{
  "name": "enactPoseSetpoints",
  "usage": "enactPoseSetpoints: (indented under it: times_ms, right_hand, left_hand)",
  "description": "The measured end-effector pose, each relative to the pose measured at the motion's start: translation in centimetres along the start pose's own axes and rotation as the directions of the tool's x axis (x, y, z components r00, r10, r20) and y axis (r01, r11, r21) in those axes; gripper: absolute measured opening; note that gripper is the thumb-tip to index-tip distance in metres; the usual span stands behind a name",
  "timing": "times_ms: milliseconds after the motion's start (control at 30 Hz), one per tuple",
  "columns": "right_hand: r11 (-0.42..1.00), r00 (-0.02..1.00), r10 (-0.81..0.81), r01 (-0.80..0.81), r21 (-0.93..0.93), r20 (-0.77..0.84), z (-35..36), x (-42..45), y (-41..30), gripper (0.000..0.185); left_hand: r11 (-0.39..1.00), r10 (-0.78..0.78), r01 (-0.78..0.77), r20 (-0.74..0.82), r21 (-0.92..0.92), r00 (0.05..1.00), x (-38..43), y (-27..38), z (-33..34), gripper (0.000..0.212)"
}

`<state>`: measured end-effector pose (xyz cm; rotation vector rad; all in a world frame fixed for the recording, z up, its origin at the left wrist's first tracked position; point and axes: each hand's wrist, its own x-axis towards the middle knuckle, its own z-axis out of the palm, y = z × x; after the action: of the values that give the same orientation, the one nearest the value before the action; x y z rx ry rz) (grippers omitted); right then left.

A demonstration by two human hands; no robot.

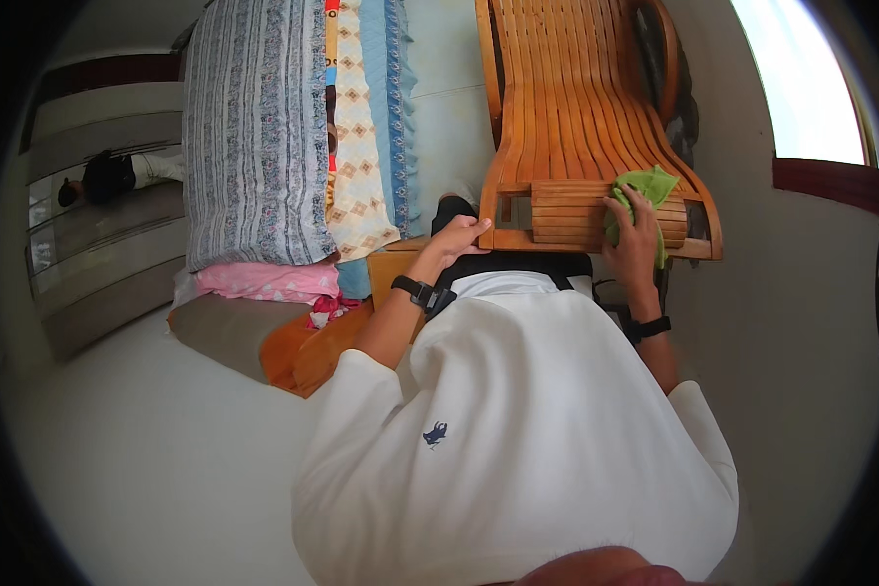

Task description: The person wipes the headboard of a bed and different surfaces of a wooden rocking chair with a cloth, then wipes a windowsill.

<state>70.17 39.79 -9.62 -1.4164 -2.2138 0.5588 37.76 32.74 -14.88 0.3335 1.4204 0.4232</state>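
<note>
A wooden slatted reclining chair [564, 132] stands before me, its slatted headrest [568, 214] at the near end. My left hand [460, 238] grips the left corner of the chair's frame, the thumb lying over the wood. At the right part of the headrest, my right hand [633, 234] presses a green cloth [648, 187] against the slats. Part of the cloth sticks out beyond the fingers, and part is hidden under the hand. Both wrists wear black bands.
Left of the chair is a bed with a striped, patterned cover [256, 132], layered bedding and a pink fabric [267, 282]. An orange-brown wooden bed edge [315, 351] juts out near my left elbow. A wall [732, 308] with a bright window [802, 80] rises at right.
</note>
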Motion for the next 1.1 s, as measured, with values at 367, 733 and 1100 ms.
enactPoseSetpoints:
  times_ms: [367, 733, 1100]
  right_hand:
    - [0.944, 0.940, 0.323, -0.328, -0.035, -0.109, -3.6, 3.0, 3.4, 0.067]
    - [0.815, 0.811, 0.577, -0.565, -0.129, 0.094, 8.1, 1.8, -15.7, 0.079]
    - [0.783, 0.762, 0.622, -0.612, -0.112, 0.180, 11.0, -1.3, -15.5, 0.077]
  left_hand:
    - [0.952, -0.307, 0.262, 0.505, 0.159, 0.807, 4.9, 6.9, -4.6, 0.043]
    - [0.765, -0.589, 0.574, 0.678, 0.293, 0.440, 11.4, 4.9, -3.2, 0.082]
    - [0.271, 0.057, -0.817, 0.839, 0.508, 0.541, 7.1, 9.1, -3.1, 0.083]
